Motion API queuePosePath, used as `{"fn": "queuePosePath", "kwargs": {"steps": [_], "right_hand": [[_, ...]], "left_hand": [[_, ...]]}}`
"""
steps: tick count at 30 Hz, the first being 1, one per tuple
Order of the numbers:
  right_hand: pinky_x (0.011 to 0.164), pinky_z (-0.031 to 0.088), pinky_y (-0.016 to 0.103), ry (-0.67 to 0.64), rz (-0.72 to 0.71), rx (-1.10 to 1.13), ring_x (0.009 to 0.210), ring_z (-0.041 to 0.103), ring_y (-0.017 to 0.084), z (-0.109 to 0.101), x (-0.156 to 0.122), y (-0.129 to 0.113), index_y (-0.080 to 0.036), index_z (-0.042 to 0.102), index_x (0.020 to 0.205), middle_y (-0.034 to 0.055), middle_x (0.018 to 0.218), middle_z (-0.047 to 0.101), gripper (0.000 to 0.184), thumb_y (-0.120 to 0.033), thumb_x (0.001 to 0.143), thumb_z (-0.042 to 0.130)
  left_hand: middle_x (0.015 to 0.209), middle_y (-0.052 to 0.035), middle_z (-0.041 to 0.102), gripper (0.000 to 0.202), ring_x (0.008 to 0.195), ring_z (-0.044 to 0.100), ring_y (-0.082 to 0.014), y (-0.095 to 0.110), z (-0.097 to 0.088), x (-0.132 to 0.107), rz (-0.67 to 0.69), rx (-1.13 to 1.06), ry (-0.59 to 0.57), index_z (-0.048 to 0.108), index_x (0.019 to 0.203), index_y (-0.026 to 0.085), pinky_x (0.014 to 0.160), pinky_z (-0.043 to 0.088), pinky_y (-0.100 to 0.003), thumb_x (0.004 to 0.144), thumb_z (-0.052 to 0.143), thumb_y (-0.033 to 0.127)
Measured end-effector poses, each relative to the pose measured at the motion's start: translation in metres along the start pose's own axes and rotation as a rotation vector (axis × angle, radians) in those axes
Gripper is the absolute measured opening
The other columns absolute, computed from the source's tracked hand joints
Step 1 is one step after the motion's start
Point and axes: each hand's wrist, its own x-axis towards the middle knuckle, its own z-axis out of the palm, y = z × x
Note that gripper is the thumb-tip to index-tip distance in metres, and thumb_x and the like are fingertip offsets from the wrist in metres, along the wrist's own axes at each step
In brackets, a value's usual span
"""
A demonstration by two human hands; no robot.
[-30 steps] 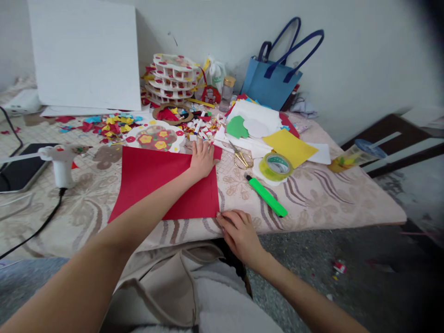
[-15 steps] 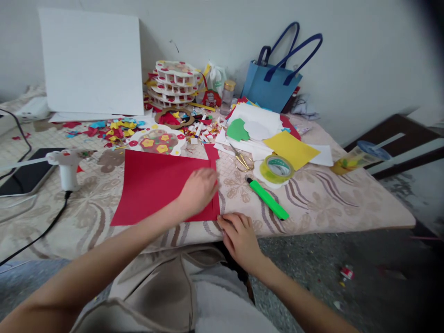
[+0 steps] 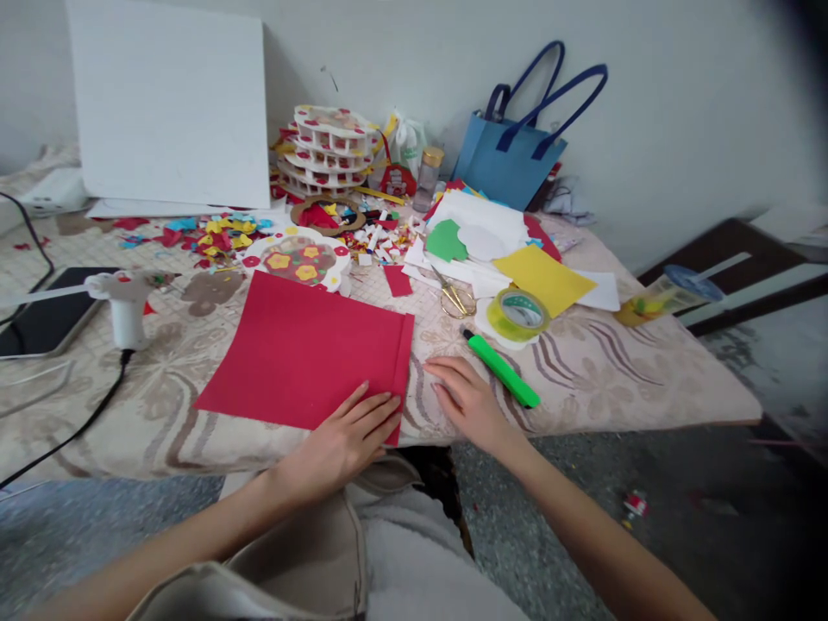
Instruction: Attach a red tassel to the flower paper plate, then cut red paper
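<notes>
left hand flat on the red paper; right hand open beside its folded edge.

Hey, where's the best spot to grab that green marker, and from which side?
Probably the green marker is best gripped mid-barrel, from above. It lies flat and slanted on the table, long sides clear, black tip toward the tape roll. The right hand rests just left of it.

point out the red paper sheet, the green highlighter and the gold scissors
red paper sheet (image 3: 304,349), head view, on the flat middle of the sheet
green highlighter (image 3: 503,371), head view, on the middle of its green barrel
gold scissors (image 3: 454,297), head view, on the handle loops
</notes>
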Motion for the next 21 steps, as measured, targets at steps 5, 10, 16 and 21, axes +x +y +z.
{"fn": "queuePosePath", "kwargs": {"steps": [5,10,16,21], "right_hand": [[0.107,0.044,0.047,-0.146,-0.174,-0.093,0.130,0.049,0.021,0.006,0.036,0.020,-0.020,0.055,0.133,0.0107,0.136,0.057,0.046,-0.006,0.092,0.040],[0.110,0.040,0.048,-0.298,-0.310,-0.200,0.130,0.049,0.021,0.009,0.054,0.029,-0.017,0.056,0.132,0.0106,0.133,0.061,0.043,-0.005,0.092,0.041],[0.105,0.045,0.050,-0.297,-0.340,-0.239,0.119,0.058,0.022,0.006,0.048,0.032,-0.019,0.061,0.127,0.0105,0.126,0.065,0.039,-0.008,0.092,0.046],[0.099,0.049,0.047,-0.269,-0.386,-0.269,0.114,0.058,0.023,0.006,0.042,0.030,-0.015,0.066,0.118,0.0125,0.118,0.067,0.031,-0.010,0.093,0.047]], "left_hand": [[0.132,-0.0101,0.062,0.035,0.126,0.054,-0.0212,0.002,-0.012,-0.028,0.079,0.001,0.049,0.055,0.130,0.013,0.114,0.035,-0.045,0.097,0.043,0.013],[0.118,-0.0071,0.071,0.031,0.110,0.063,-0.0185,0.015,-0.007,-0.041,-0.004,0.029,0.204,0.063,0.119,0.016,0.112,0.034,-0.042,0.098,0.041,0.010],[0.109,-0.0037,0.074,0.036,0.102,0.067,-0.0179,0.009,-0.001,-0.083,-0.172,0.040,0.315,0.059,0.126,0.023,0.104,0.040,-0.041,0.095,0.046,0.010],[0.111,-0.0057,0.074,0.036,0.101,0.067,-0.0215,0.001,-0.006,-0.108,-0.282,0.065,0.315,0.060,0.121,0.021,0.095,0.045,-0.043,0.088,0.057,0.006]]}}
